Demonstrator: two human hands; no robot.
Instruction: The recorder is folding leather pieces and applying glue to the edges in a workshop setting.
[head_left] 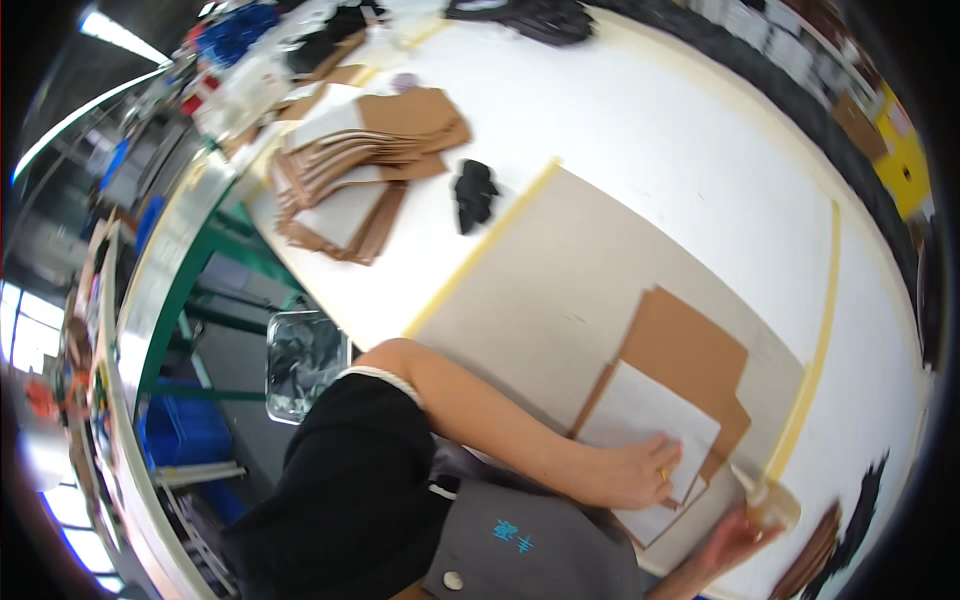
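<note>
At four o'clock in view, the brown panel (685, 345), likely light, bendy and best lifted by its edges, lies by the white piece (645, 405) under the left hand (628, 474), grip unclear, while the right hand (735, 542) holds a probably squeezable bottle (777, 505).

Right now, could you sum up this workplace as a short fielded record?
Left hand: resting on a white panel
Right hand: holding a pale bottle with a pointed nozzle
Around the panel: flat brown pieces
Work surface: grey mat, yellow tape along its left edge
Upper left: pile of brown and white pieces, black bundle beside it
</note>
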